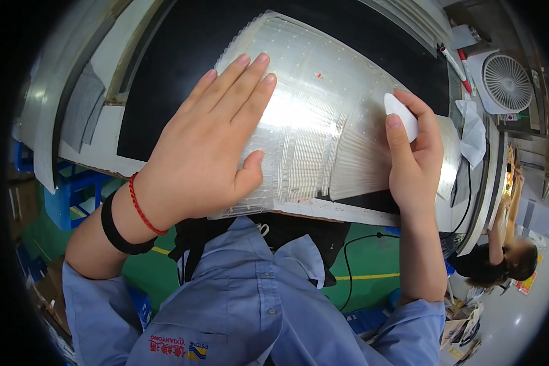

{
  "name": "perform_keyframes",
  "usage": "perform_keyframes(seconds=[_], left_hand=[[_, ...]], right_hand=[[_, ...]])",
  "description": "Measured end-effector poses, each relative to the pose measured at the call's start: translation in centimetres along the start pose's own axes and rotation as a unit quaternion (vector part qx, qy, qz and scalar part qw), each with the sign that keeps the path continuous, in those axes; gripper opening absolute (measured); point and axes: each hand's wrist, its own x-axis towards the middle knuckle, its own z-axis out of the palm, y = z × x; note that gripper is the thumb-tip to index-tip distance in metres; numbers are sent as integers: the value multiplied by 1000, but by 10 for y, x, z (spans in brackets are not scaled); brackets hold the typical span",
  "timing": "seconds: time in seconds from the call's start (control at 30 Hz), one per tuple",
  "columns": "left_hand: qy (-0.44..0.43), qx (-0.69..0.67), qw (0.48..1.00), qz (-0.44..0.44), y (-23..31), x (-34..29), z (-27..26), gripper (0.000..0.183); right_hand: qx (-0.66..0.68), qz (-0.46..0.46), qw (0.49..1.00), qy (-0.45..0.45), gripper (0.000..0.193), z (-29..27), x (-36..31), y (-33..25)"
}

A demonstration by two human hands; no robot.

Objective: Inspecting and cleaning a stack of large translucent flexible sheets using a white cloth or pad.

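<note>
A shiny translucent plastic sheet (311,67) with rows of fine silvery lines and small dots spreads across the black work surface. Its left edge looks like several stacked layers. My left hand (216,134) lies flat on the sheet's left part, fingers stretched out and the thumb apart. Over the sheet's right part, my right hand (418,152) pinches a small white rounded piece (404,116) between thumb and fingers. I cannot make out what the white piece is made of. Small red marks show on the sheet.
The black mat (177,67) covers the bench under the sheet. To the right are a white fan (506,82), red and white marker pens (456,67), a crumpled white wipe (471,131) and a black cable (372,236). A co-worker (500,259) is farther right. A blue stool (73,195) stands left.
</note>
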Motion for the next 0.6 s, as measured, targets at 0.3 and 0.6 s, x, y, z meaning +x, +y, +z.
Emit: perform_keyframes(seconds=[0.3, 0.6], left_hand=[[-9, 1, 1000, 14, 4, 10, -11, 80], [3, 2, 1000, 24, 8, 16, 3, 75]], right_hand=[[-70, -33, 997, -4, 29, 6, -3, 0], [-94, -54, 994, -16, 26, 11, -2, -18]])
